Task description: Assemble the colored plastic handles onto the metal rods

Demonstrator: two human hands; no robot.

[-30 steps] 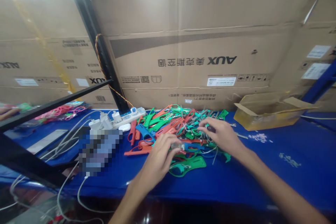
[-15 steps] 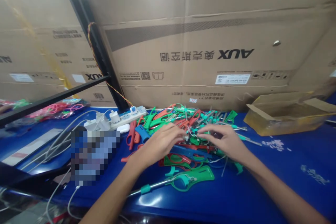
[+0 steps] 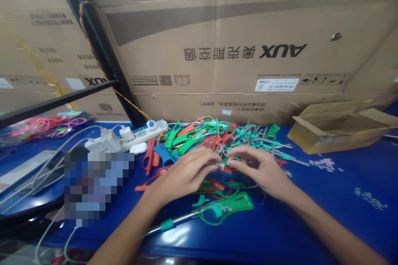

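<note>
Head camera shows the left hand [image 3: 188,169] pinching a small pale part [image 3: 221,166] at its fingertips. The part lies just beside the curled right hand [image 3: 270,169], toward its left; whether these fingers also grip something, one cannot tell. Nearer the body is a green handle shell [image 3: 245,202], and the metal rod [image 3: 183,218] at it slants toward lower left.

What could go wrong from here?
The small part sits at the left hand's fingertips, so it could slip into the pile. Thin white wires stick up near the right hand's fingertips and might snag. The rod lies near the table's front edge, beside the left forearm, which could knock it.
</note>
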